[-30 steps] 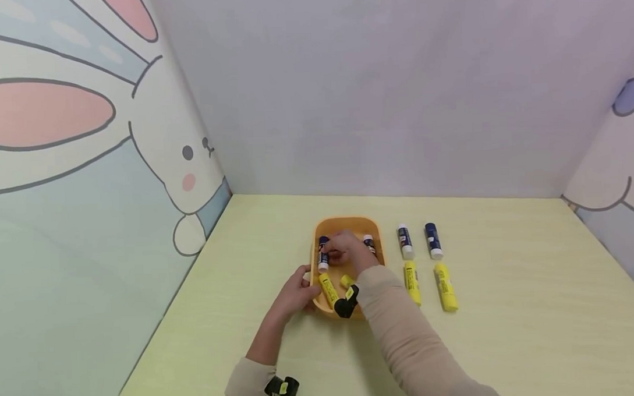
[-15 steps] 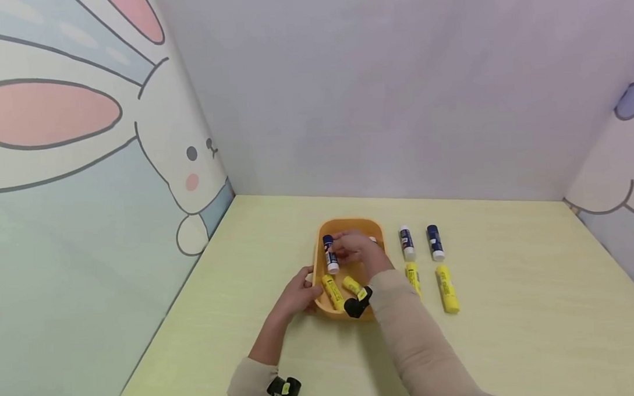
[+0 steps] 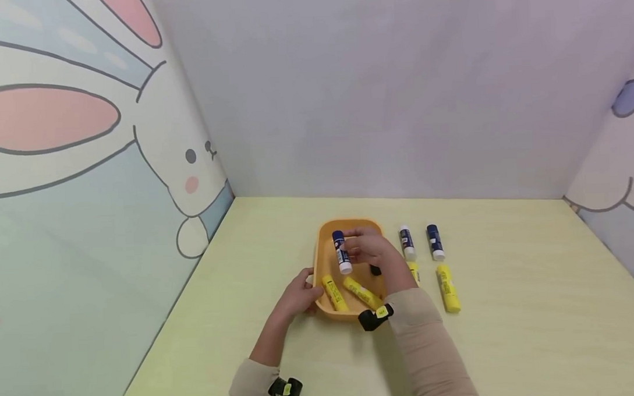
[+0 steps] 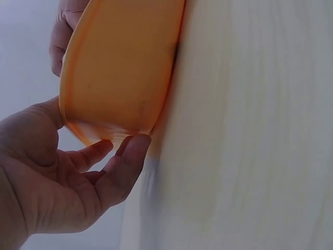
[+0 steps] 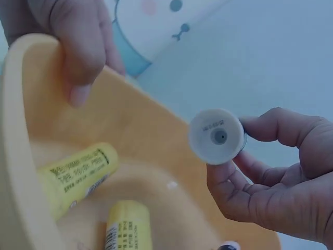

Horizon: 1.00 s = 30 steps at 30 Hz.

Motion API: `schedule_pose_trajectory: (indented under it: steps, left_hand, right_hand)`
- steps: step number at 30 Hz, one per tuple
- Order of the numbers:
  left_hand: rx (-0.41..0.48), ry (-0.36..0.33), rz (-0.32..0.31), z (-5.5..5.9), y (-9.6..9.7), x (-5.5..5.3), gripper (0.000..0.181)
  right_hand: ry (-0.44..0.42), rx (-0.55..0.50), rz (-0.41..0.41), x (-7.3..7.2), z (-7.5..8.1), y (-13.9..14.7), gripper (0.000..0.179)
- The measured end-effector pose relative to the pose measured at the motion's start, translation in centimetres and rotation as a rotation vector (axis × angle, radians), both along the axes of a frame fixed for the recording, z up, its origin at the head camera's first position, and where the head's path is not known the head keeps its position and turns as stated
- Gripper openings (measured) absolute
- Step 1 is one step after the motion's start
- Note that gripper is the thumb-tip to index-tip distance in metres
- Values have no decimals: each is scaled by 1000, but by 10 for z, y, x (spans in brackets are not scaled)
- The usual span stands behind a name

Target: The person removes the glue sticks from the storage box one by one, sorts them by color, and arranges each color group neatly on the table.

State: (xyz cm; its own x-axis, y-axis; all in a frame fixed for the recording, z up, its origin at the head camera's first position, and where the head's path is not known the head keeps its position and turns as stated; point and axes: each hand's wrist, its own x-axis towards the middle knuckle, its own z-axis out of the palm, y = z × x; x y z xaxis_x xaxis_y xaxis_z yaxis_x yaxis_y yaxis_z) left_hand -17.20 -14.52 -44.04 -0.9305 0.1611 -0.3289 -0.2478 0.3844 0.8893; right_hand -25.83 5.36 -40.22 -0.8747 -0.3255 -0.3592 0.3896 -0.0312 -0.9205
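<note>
My right hand pinches a blue-and-white glue stick between thumb and fingers, held over the orange tray. In the right wrist view its white end faces the camera, above the tray's inside. My left hand grips the tray's near-left rim, thumb inside the wall and fingers against the outside, as the left wrist view shows its fingertips at the tray's wall. Two yellow glue sticks, one left and one right, lie inside the tray. Another dark one is mostly hidden behind the right hand.
Right of the tray on the pale table lie two blue-and-white glue sticks, one nearer and one farther right. Below them lie two yellow ones, the left one partly hidden by my right arm. A grey-lilac wall stands behind.
My right hand has lifted the blue-and-white glue stick from the tray's left side and moved it to the right. The right yellow stick now shows more fully. My left hand keeps its grip.
</note>
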Motion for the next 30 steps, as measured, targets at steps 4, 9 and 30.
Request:
schedule_pose_trajectory:
  steps: [4, 9, 30]
  left_hand:
    - [14, 8, 0, -2, 1, 1, 60]
    - [16, 22, 4, -4, 2, 0, 60]
    - [16, 36, -7, -5, -5, 0, 60]
  right_hand:
    - [71, -77, 41, 10, 7, 8, 47]
    - [107, -134, 11, 20, 16, 14, 45]
    - [246, 172, -171, 40, 26, 63, 50]
